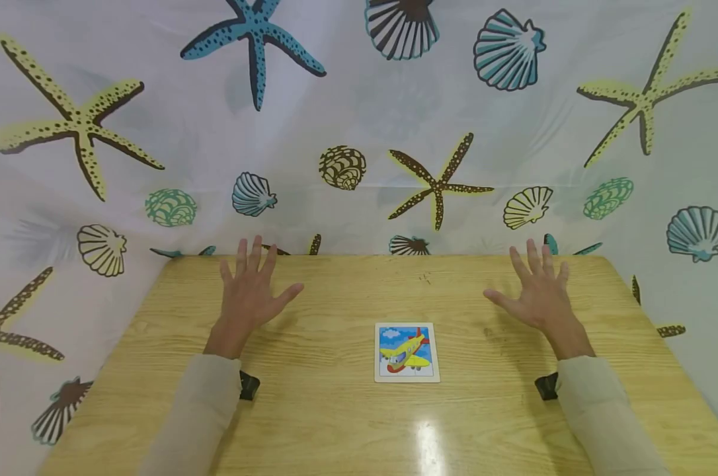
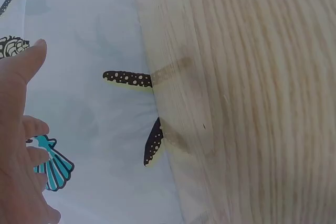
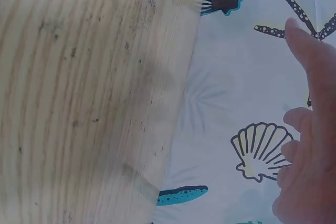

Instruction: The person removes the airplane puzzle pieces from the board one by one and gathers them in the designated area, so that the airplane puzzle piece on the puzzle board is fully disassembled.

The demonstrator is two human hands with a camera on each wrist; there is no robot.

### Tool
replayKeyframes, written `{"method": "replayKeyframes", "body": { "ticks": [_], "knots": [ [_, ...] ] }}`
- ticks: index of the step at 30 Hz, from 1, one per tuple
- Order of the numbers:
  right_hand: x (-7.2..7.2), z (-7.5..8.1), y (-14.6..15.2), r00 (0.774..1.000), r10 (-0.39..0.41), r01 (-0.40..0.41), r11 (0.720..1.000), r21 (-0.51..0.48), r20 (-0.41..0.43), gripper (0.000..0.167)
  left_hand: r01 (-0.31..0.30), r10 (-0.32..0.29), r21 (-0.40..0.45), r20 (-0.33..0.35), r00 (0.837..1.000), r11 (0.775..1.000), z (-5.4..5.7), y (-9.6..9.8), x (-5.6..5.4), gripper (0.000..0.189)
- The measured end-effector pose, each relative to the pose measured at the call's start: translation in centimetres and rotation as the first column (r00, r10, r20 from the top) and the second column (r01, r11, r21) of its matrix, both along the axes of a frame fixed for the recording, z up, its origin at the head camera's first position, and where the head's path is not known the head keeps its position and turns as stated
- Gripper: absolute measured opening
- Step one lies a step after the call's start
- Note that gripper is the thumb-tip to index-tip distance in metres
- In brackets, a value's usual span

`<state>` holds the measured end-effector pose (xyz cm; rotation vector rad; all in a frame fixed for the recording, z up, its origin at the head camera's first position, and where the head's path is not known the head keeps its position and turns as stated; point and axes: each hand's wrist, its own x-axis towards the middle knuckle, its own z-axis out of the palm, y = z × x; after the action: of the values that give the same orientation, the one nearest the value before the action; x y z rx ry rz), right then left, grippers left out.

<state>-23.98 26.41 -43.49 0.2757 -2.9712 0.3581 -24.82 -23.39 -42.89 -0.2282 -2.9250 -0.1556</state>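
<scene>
A small square picture puzzle (image 1: 406,353) of a yellow airplane on blue sky, with a pale border, lies flat near the middle of the table. To its left, my left hand (image 1: 248,294) is held over the table with fingers straight and spread. My right hand (image 1: 540,294) mirrors it on the other side, fingers likewise spread and thumb pointing inward. Both hands hold nothing and are apart from the puzzle. In the left wrist view the left thumb (image 2: 34,59) sticks out; in the right wrist view the right thumb (image 3: 299,35) does the same.
The wooden table (image 1: 329,297) ends at the back against a white cloth (image 1: 311,218) printed with starfish and shells, which also runs along both sides. A black wrist strap piece (image 1: 248,385) shows by the left sleeve, and another black piece (image 1: 547,386) by the right sleeve.
</scene>
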Motion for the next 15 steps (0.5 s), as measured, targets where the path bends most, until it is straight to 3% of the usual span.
{"method": "replayKeyframes", "body": {
  "ticks": [15],
  "knots": [
    [0.4,0.4,-2.2,0.999,0.052,-0.052,0.997,0.055,0.005,0.096,0.049,-0.049,0.015,0.002,0.999,0.999,0.7,1.2,0.5,0.093]
  ]
}}
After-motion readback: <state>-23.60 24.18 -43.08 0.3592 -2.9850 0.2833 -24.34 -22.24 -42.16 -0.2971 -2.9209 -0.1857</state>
